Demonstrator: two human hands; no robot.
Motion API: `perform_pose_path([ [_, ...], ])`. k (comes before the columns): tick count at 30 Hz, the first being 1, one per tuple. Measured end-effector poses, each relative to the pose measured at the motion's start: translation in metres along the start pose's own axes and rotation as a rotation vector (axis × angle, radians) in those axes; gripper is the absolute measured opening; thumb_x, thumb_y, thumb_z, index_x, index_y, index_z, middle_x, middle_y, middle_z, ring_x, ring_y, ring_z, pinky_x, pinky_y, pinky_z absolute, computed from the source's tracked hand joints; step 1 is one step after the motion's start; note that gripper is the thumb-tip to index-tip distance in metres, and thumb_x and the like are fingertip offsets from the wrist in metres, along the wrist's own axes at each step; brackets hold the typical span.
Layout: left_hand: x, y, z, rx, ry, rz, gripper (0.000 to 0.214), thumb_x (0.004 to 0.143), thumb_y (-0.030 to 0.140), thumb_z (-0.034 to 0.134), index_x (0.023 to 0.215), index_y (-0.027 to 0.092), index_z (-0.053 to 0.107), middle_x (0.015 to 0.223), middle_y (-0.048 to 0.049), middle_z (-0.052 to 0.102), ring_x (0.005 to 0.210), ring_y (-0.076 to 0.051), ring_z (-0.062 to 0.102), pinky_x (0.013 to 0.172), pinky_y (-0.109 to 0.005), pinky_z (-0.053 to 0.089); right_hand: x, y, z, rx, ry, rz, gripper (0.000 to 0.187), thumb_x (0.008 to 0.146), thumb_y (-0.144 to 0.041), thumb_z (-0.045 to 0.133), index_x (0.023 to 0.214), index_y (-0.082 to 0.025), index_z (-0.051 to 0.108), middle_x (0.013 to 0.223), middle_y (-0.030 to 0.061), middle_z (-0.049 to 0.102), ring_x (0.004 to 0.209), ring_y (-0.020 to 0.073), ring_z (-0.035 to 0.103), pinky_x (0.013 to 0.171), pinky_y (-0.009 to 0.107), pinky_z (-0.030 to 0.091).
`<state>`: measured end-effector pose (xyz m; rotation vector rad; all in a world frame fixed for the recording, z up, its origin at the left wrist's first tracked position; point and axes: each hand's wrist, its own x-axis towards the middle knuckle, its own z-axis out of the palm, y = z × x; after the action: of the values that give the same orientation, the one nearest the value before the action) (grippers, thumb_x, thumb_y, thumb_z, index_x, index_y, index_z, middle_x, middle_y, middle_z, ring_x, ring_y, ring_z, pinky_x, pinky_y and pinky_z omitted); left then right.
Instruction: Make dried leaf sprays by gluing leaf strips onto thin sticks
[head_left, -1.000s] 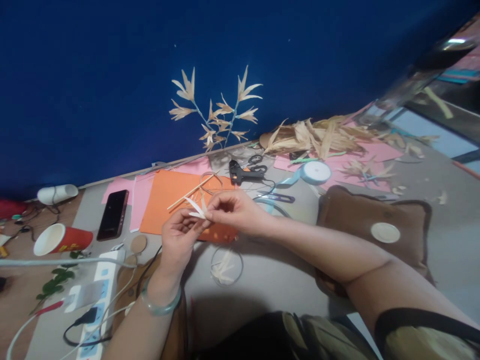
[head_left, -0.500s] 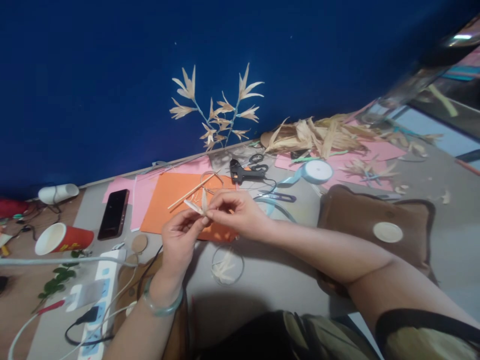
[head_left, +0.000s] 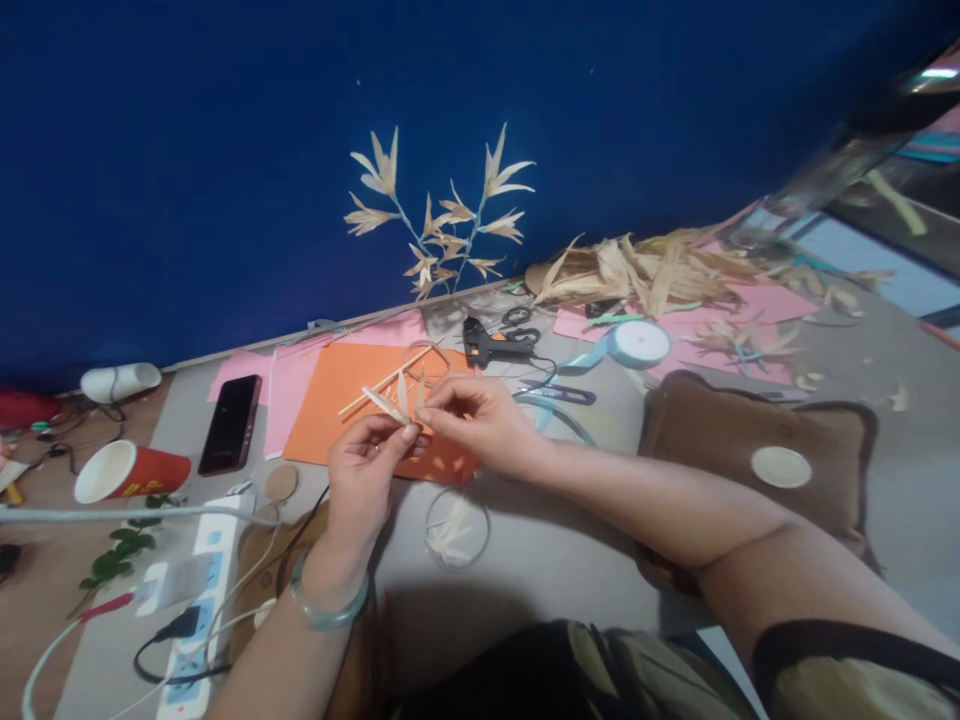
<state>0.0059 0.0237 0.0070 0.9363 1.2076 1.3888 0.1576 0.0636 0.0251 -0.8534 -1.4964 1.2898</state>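
Note:
My left hand pinches the base of a small cluster of pale dried leaf slivers, held above an orange paper sheet. My right hand meets it from the right, fingers closed on the same cluster. A thin wooden stick lies on the orange sheet just behind the hands. A green bangle circles my left wrist.
A leaf sprig stands against the blue wall. Glue gun, scissors, ribbon roll and a dried leaf pile lie behind. A phone, red cup and power strip sit left; a brown cushion right; a clear dish below.
Both hands have turned the leaf cluster slightly, so its slivers point more upward. The view has shifted a little.

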Motion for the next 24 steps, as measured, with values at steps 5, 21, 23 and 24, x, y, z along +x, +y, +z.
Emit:
perform_pose_path([
  [5,-0.001,0.001,0.002,0.004,-0.015,-0.008,0.02,0.066,0.023,0.078,0.069,0.014,0.061,0.063,-0.0009,0.069,0.058,-0.013,0.068,0.063,-0.024,0.058,0.0,0.003,0.001,0.059,-0.021,0.081,0.017,0.076,-0.028,0.068,0.067,-0.014,0.064,0.064,0.0001,0.063,0.057,0.0088,0.053,0.054,0.021,0.041],
  [21,-0.002,0.001,0.004,0.052,0.005,-0.019,0.026,0.063,0.027,0.08,0.071,0.015,0.058,0.062,-0.0007,0.068,0.056,-0.013,0.066,0.06,-0.025,0.056,-0.002,0.01,0.005,0.256,-0.11,0.21,0.024,0.076,-0.034,0.07,0.067,-0.014,0.062,0.064,0.0016,0.066,0.062,0.0128,0.062,0.063,0.027,0.051],
  [23,-0.002,0.001,0.004,0.074,0.009,-0.017,0.025,0.063,0.028,0.08,0.071,0.014,0.061,0.063,-0.0012,0.068,0.058,-0.014,0.067,0.061,-0.025,0.056,-0.002,0.011,0.005,0.269,-0.111,0.225,0.024,0.076,-0.034,0.07,0.067,-0.014,0.062,0.064,0.0016,0.066,0.063,0.013,0.062,0.063,0.028,0.052],
  [24,-0.002,0.001,0.004,0.086,0.01,-0.015,0.024,0.063,0.028,0.08,0.072,0.014,0.063,0.064,-0.0015,0.068,0.058,-0.014,0.067,0.062,-0.025,0.056,-0.002,0.011,0.005,0.27,-0.111,0.23,0.024,0.076,-0.034,0.07,0.067,-0.014,0.062,0.064,0.0016,0.066,0.063,0.013,0.062,0.063,0.028,0.052],
])
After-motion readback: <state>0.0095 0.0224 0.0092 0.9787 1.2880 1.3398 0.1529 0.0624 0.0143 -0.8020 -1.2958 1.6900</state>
